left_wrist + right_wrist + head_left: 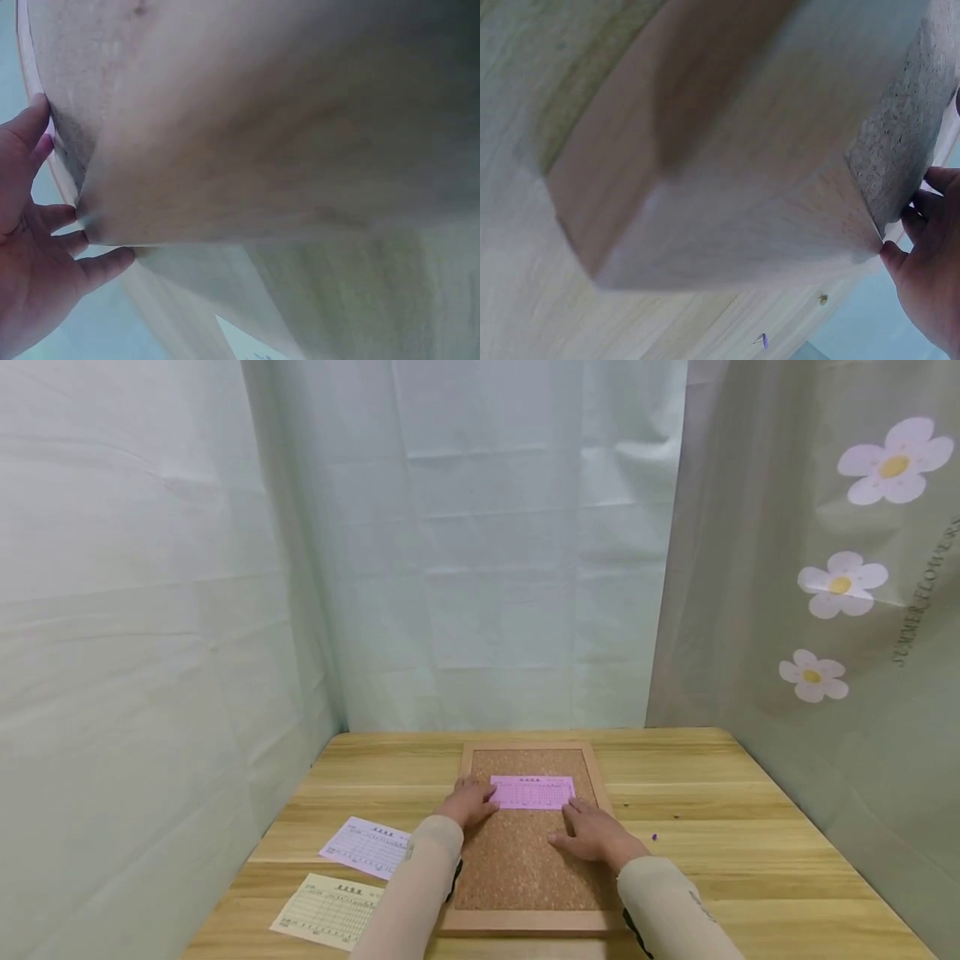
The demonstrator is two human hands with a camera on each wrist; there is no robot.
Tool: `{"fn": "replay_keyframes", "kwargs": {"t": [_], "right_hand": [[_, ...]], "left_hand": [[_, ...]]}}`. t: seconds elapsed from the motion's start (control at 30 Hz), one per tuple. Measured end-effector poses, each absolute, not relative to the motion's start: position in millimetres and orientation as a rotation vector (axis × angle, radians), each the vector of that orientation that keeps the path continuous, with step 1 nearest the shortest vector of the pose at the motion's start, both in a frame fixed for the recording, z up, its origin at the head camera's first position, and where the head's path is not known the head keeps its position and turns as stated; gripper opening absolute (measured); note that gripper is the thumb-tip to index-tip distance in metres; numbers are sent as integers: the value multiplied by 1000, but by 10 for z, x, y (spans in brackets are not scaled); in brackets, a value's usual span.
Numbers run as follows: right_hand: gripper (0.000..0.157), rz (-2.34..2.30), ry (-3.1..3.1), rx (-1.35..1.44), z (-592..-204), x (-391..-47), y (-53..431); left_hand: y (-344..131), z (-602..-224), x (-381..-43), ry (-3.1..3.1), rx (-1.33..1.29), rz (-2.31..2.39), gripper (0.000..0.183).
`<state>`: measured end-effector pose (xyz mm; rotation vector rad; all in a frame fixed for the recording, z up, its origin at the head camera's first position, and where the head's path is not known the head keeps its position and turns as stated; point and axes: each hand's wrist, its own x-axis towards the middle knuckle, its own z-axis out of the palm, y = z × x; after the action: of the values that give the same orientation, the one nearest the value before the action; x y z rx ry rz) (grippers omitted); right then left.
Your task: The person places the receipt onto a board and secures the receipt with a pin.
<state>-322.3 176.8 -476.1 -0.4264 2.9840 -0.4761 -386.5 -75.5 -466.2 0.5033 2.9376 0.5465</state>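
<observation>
A pink printed slip of paper (532, 792) lies flat on the upper part of a wood-framed corkboard (525, 868). My left hand (471, 802) rests at the slip's left edge, its fingers spread over the board's left side. In the left wrist view, that hand's fingertips (39, 105) reach along the board's edge. At the slip's lower right corner is my right hand (592, 835), fingertips right at the paper and thumb out over the cork. The right wrist view shows the right hand's fingers (895, 255) along the frame and cork.
Left of the board, a pale lilac printed slip (367, 846) and a yellow one (330, 910) lie on the wooden table (720, 777), partly behind the left sleeve. A small purple piece (654, 837) and two darker bits are right of the board. Curtains surround the table.
</observation>
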Motion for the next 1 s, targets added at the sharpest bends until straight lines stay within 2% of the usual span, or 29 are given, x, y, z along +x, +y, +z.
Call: {"fn": "replay_keyframes", "kwargs": {"t": [0.73,1.0], "right_hand": [[67,-552,2983,-458,-4759,-3254,1848],[53,-706,3055,-536,-4716,-3255,1942]], "left_hand": [[-733,-4628,-3812,2963,447,546,46],[-745,-4693,-3825,2977,457,583,47]]}}
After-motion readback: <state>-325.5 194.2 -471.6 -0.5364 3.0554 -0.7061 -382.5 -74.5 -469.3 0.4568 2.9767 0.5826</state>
